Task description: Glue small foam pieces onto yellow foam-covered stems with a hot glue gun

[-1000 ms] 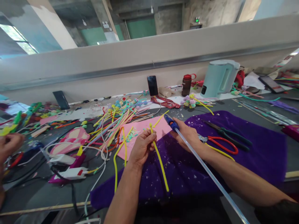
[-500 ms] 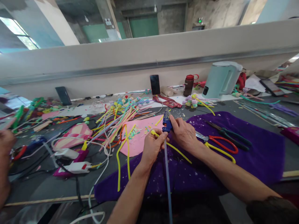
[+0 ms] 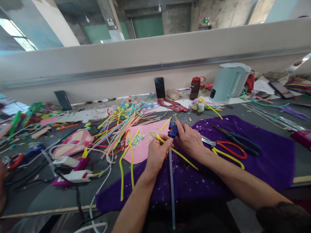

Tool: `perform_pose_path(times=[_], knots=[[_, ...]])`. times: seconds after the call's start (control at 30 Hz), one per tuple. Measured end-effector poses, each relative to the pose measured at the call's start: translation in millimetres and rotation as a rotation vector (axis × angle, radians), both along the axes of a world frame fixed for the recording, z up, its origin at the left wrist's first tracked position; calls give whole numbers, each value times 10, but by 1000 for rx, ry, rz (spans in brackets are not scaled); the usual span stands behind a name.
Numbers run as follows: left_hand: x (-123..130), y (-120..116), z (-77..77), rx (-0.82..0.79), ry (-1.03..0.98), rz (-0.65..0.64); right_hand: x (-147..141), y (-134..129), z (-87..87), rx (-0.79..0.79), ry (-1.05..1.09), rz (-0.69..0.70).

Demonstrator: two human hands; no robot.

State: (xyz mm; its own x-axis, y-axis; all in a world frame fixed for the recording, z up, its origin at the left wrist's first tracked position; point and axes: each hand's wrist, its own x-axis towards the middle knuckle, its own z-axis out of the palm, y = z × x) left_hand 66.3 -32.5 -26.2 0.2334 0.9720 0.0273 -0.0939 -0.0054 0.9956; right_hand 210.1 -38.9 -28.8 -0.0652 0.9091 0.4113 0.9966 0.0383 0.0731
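Note:
My left hand (image 3: 158,150) pinches a yellow fuzzy stem (image 3: 186,157), whose long end slants down to the right over the purple cloth (image 3: 274,145). My right hand (image 3: 190,139) is wrapped round a blue glue gun (image 3: 172,127), held close against the left fingertips. A long translucent glue stick (image 3: 172,187) hangs down from the gun. Beneath and left of the hands lies a pink sheet (image 3: 139,153) with small clippings. More yellow stems (image 3: 121,178) rest at its lower left edge.
Scissors (image 3: 232,148) and pliers (image 3: 243,139) lie right of my right hand. Power strips with white plugs (image 3: 77,175) and cables are at the left. Behind stand a phone (image 3: 159,87), a bottle (image 3: 195,88) and a kettle (image 3: 227,82). Another person's hand shows at the left edge.
My hands keep nearly the same hold on the stem and glue gun. The whole view has shifted slightly. The other person's hand at the left has moved lower and mostly out of view.

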Motion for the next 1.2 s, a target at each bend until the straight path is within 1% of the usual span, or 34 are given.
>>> perform_pose_path(times=[0.17,0.37,0.43,0.5,0.6,0.73,0.83,0.93,1.03,1.13,1.2], knots=[[-20,27,-2,-67,-40,-15,-14,5,-37,6,-18,13],[-38,62,-10,-119,-68,-5,-29,23,-79,-1,-16,56],[-35,64,-7,-133,-89,-21,-20,19,-62,10,6,54],[-39,61,2,-136,-119,-67,11,13,-35,29,59,51],[-77,62,25,-146,-174,-151,104,8,7,53,224,60],[-164,81,41,-206,-200,-217,242,-5,45,75,623,85],[-204,100,37,-214,-209,-230,266,-53,56,16,876,131],[-218,111,36,-194,-201,-229,225,-126,50,-44,992,201],[-229,110,54,-181,-146,-224,185,-196,58,-74,1053,277],[-242,103,79,-180,-102,-200,180,-250,96,-126,1113,380],[-248,101,87,-182,-107,-182,186,-276,124,-174,1195,456]])
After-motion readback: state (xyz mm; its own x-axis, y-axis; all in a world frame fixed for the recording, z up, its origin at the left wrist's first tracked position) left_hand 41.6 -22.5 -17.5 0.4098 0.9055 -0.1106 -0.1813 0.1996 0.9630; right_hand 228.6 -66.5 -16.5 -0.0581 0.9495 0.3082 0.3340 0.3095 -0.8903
